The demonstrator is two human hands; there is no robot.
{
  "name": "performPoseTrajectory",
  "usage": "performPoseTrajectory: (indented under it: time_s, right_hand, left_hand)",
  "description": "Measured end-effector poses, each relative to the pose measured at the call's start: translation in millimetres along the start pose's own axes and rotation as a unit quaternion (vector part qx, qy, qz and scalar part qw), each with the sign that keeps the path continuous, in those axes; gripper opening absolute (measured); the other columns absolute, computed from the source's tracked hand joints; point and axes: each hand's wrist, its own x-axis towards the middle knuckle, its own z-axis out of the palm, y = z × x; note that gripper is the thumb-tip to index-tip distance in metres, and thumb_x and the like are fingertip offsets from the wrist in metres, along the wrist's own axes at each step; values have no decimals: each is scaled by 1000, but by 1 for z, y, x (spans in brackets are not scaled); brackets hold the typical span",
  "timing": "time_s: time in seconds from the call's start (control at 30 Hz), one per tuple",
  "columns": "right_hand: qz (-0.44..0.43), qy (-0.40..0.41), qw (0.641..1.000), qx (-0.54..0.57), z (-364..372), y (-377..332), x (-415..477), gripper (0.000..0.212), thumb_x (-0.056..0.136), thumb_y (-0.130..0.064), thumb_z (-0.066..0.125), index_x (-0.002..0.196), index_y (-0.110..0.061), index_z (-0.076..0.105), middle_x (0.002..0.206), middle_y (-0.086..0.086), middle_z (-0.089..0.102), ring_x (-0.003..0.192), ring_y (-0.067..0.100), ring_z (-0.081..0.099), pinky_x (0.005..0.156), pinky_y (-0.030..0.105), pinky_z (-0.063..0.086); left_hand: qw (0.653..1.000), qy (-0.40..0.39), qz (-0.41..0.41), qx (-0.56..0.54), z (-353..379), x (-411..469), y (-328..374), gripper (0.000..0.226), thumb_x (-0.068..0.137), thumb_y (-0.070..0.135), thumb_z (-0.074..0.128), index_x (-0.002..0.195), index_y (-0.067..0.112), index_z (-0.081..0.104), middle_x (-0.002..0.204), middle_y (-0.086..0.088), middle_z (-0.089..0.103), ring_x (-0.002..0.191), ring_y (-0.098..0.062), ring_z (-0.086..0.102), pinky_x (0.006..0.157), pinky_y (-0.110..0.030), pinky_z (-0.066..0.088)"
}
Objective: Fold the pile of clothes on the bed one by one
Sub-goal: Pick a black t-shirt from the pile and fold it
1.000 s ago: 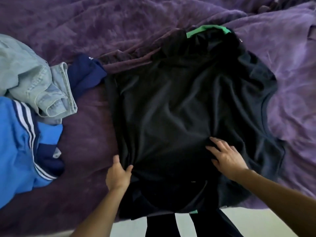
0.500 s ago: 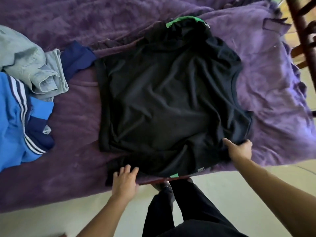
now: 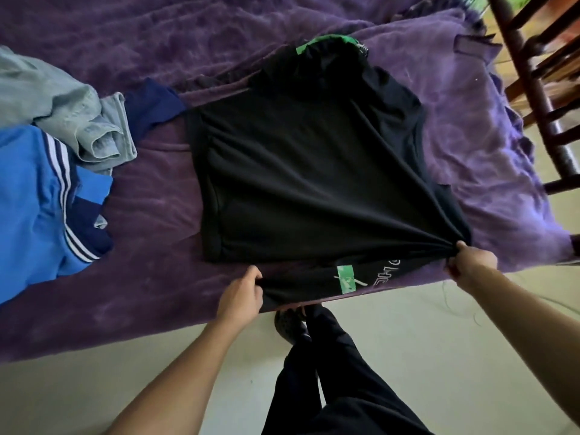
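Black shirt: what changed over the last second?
The right hand, flat on the black shirt a second ago, slid to its near right corner and now grips it, pulling the cloth taut. The left hand moved from the left edge to the near hem and grips it; a green patch and lettering now show there. The jeans and blue striped top stayed put.

Left, clothes pile (image 3: 56, 158); right, chair (image 3: 539, 98).

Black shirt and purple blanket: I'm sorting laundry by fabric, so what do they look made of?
The black shirt looks like a thin, smooth knit, perhaps polyester or cotton: matte, drawn into fine taut folds toward the right hand. The purple blanket looks like plush fleece: mottled, fuzzy nap.
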Motion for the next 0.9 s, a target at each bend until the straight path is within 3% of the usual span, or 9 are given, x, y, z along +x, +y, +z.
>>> performPoseTrajectory:
  time_s: [0.13,0.23,0.37,0.47,0.6,0.7,0.77,0.83,0.9]
  right_hand:
    - [68,-73,989,106,26,-44,-1,24,100,-11,43,79,-21,49,58,-2,48,27,3,39,37,16,42]
    - [37,-161,978,126,59,-84,-10,14,103,-17,37,104,-20,51,71,2,61,38,5,54,43,19,51]
    - [-187,-128,964,-140,89,-86,-15,38,96,-19,52,133,-11,47,120,16,63,91,29,66,77,36,51]
    - [-461,-112,785,-398,99,-51,-11,46,86,-21,64,131,-14,53,129,13,58,116,33,55,94,40,44]
    - [-542,-179,561,-599,124,-21,9,72,86,-48,62,149,-31,31,159,8,18,146,31,16,105,51,35]
    - [-458,-189,519,-697,135,-20,29,72,90,-57,49,151,-41,13,163,0,-1,149,26,-3,113,52,24]
    - [-427,-173,542,-703,138,-24,28,73,90,-50,53,151,-40,14,162,1,-1,148,28,-2,114,52,24]
    - [-488,-140,568,-648,137,-25,13,77,82,-38,64,149,-29,28,160,11,13,147,33,12,109,52,31]
    - [-588,-137,547,-580,131,-13,0,80,69,-30,72,143,-18,43,154,16,30,143,35,27,103,51,37]
  left_hand:
    - [994,-10,-67,-87,-54,58,-4,16,82,9,63,91,22,63,82,-8,68,87,-31,66,70,-28,45]
    - [980,115,-132,-93,-96,109,-11,23,83,12,65,106,14,65,102,-14,69,97,-31,64,82,-32,47]
    - [961,153,-215,-77,-95,122,-18,43,83,28,69,121,15,55,123,-14,58,111,-34,57,88,-39,47]
    - [947,82,-278,-140,-61,109,-29,75,79,38,75,141,19,37,140,-13,44,124,-35,47,100,-45,43]
    - [876,141,-332,-321,-32,116,-37,81,79,29,77,145,23,29,143,-8,45,126,-32,48,99,-41,43]
    - [885,149,-357,-260,-29,123,-34,69,78,25,78,133,19,36,132,-12,53,116,-34,53,88,-40,47]
    - [928,178,-316,-83,-34,120,-27,63,76,24,78,125,14,41,126,-17,51,114,-38,50,88,-50,46]
    - [953,247,-155,79,-34,111,-20,48,73,16,77,113,11,51,116,-18,53,106,-40,50,81,-51,43]
    - [947,275,26,168,-25,99,-11,43,68,14,75,107,12,57,116,-17,53,105,-39,50,79,-49,41]
